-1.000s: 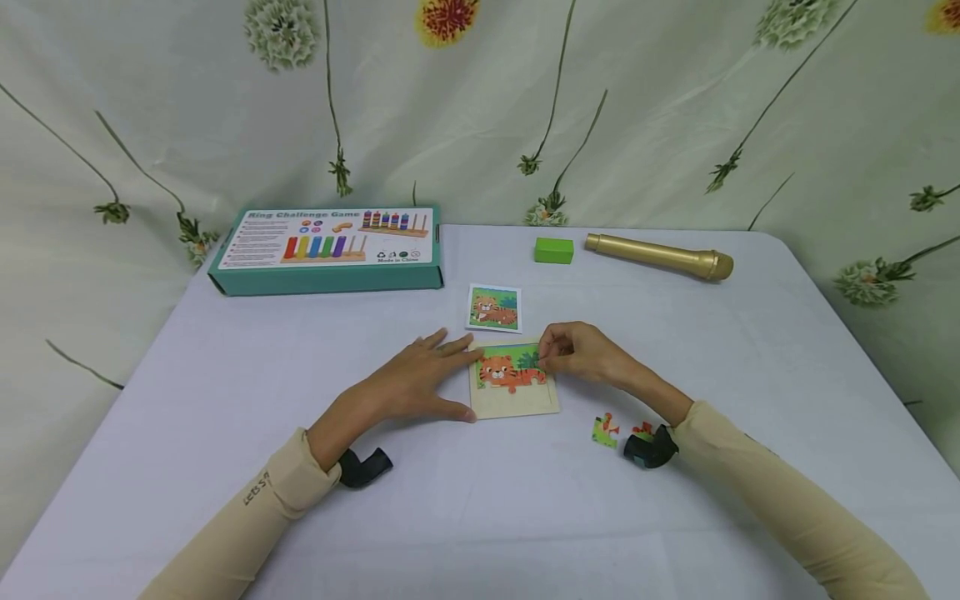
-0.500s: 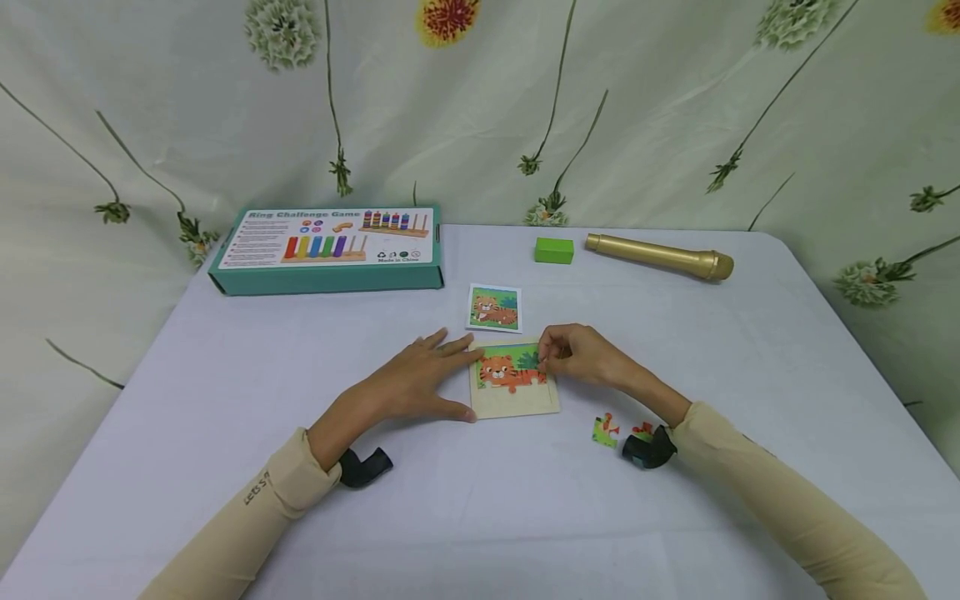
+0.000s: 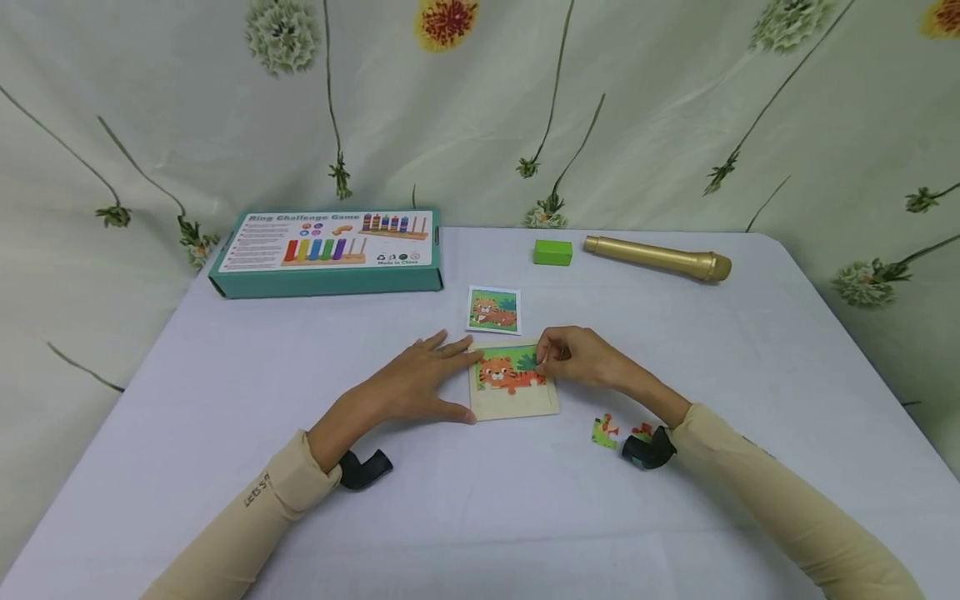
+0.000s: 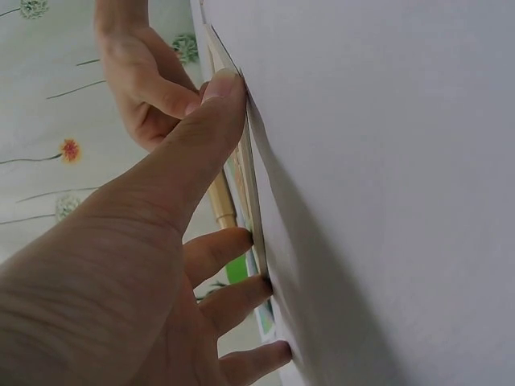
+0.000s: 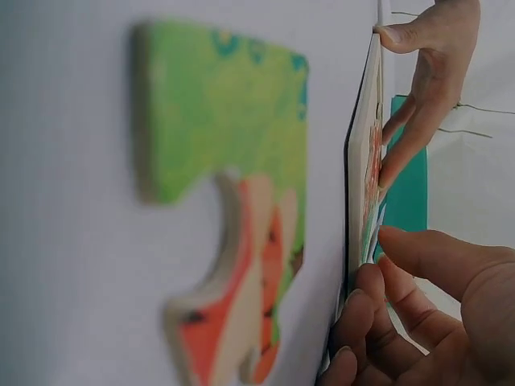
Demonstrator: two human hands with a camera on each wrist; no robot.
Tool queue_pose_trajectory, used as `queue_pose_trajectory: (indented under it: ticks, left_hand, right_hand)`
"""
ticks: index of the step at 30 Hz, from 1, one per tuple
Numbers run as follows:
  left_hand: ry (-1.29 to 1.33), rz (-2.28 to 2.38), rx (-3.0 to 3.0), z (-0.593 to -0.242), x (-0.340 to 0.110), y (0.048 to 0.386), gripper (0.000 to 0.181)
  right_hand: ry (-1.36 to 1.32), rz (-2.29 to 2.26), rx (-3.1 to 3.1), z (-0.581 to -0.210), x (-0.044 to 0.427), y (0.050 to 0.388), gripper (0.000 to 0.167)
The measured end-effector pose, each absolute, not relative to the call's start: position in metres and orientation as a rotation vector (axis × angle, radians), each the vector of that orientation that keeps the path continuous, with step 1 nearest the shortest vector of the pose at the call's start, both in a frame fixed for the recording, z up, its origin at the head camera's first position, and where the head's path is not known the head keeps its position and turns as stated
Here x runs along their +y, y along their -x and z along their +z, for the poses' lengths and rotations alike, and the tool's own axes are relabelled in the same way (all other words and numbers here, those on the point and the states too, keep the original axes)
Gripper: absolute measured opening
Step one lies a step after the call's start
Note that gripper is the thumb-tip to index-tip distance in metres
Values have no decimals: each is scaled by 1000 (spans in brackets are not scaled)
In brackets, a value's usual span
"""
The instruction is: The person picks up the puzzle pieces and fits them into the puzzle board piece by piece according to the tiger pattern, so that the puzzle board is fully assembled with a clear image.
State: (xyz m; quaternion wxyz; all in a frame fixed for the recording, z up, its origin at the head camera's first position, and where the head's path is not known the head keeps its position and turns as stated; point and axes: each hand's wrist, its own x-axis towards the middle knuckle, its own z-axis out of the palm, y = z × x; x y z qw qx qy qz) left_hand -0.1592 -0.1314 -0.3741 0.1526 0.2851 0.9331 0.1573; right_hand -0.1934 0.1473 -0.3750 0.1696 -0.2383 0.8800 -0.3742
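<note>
Board (image 3: 517, 406) mid counter (image 3: 480, 517), tiger (image 3: 506, 374) in its upper part, no visible change from earlier frames. Left hand (image 3: 416, 379) spread, thumb and fingertips touching board at 9 o'clock, same as before. Right hand (image 3: 577, 354) at board's 2 o'clock edge, fingers bent, practically unmoved; can't tell if pinching. Card (image 3: 494, 310) at 12, loose pieces (image 3: 604, 432) at 4: unchanged.

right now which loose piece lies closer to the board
The left loose piece, fully visible in head view; the other piece, farther off, is partly hidden behind the black device.
</note>
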Motion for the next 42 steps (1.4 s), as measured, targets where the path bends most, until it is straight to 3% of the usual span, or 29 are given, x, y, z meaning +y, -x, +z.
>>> queue_pose_trajectory:
  ticks: [19, 31, 42]
  left_hand:
    - [-814, 459, 2683, -377, -132, 159, 91]
    - [-804, 446, 2683, -374, -131, 159, 91]
    - [-799, 440, 2693, -375, -130, 159, 91]
  right_hand:
    - [625, -1052, 2591, -365, 197, 165, 20]
    - [602, -1027, 2663, -373, 228, 133, 19]
    - [719, -902, 2748, -379, 232, 116, 28]
